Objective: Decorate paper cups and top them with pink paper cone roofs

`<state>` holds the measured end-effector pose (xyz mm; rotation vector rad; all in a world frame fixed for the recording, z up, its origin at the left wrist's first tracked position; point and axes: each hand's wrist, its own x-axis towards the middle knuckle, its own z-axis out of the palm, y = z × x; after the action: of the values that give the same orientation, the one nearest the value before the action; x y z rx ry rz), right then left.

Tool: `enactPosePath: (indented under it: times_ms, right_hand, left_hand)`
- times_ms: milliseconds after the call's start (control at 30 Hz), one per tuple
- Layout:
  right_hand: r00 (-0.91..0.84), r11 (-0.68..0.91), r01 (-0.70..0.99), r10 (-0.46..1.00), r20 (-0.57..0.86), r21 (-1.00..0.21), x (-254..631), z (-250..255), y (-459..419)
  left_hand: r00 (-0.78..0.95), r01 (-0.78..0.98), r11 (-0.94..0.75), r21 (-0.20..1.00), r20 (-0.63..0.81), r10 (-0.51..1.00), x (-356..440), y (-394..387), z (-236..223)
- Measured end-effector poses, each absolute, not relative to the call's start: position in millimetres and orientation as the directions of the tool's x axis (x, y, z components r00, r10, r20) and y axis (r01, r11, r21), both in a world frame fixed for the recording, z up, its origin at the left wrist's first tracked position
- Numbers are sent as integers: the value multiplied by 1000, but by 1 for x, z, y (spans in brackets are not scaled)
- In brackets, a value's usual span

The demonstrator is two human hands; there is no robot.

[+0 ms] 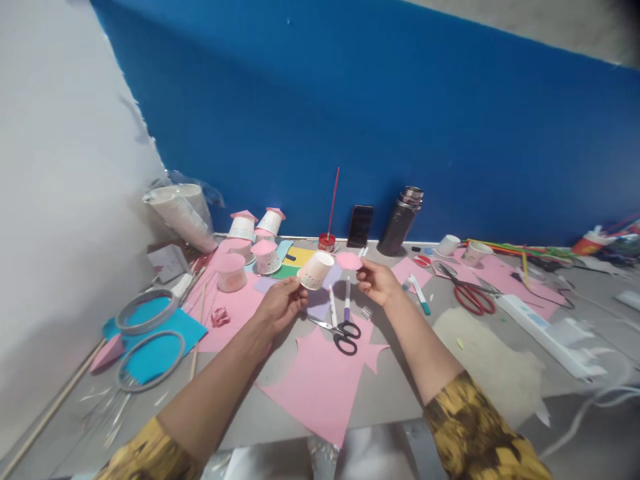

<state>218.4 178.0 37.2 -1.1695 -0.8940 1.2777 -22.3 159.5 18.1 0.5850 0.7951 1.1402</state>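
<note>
My left hand (pixel 281 305) grips a white paper cup (pixel 317 270) by its rim, the cup tilted above the table. In my right hand (pixel 377 280), pinched between thumb and fingers, is a pink paper disc (pixel 349 261) held just right of the cup. Cup and disc look slightly apart. Under my hands lie black-handled scissors (pixel 346 337), two pens (pixel 347 298) and a cut sheet of pink paper (pixel 315 390). Several cups with pink paper tops (pixel 243 227) stand beyond my left hand.
A dark flask (pixel 399 223) and a phone (pixel 361 227) stand against the blue wall. To the right are red-handled scissors (pixel 474 298) and a white power strip (pixel 547 337). Grey rings (pixel 151 360) lie on blue sheets at left, near a stack of cups (pixel 183 213).
</note>
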Motion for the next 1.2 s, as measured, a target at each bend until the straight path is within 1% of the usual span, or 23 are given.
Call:
enactPosePath:
  times_ms: [100,167,233,333,400,533,633,733,833,933,1000,1067,1200]
  right_hand:
    - [247,-43,14,968,-39,-999,215,33,176]
    - [328,-5,188,943,58,-982,223,37,171]
    - [396,18,342,904,161,-940,243,47,161]
    - [481,-16,504,836,265,-864,289,63,140]
    - [535,-81,564,794,289,-822,317,65,128]
    - [525,-187,617,821,222,-764,340,44,123]
    - [479,-185,632,857,192,-753,333,26,127]
    - [422,-103,641,875,237,-760,320,29,128]
    - [332,40,642,886,325,-766,301,48,123]
    - [190,182,625,908,373,-759,275,70,119]
    - [70,252,616,926,371,-747,257,81,119]
    - [-7,295,611,930,367,-735,242,91,123]
    - [-30,324,559,928,372,-763,223,115,132]
  left_hand:
    - [192,-557,322,765,-259,947,-22,159,22]
    - [192,-551,326,768,-263,946,-22,159,25]
    - [195,-551,328,768,-263,945,-22,159,26]
    - [197,-558,328,762,-262,945,-22,158,28]
    - [200,-561,331,759,-263,944,-21,157,29]
    - [219,-559,340,757,-261,940,-18,153,33]
    - [233,-558,346,754,-258,938,-16,150,34]
    - [227,-560,341,755,-256,940,-17,151,34]
    - [224,-562,330,758,-244,943,-19,152,33]
    - [200,-564,309,766,-236,951,-19,152,31]
    - [184,-565,292,772,-227,956,-19,153,28]
    - [174,-571,273,774,-211,962,-19,154,25]
    - [143,-579,201,790,-145,979,-20,156,19]
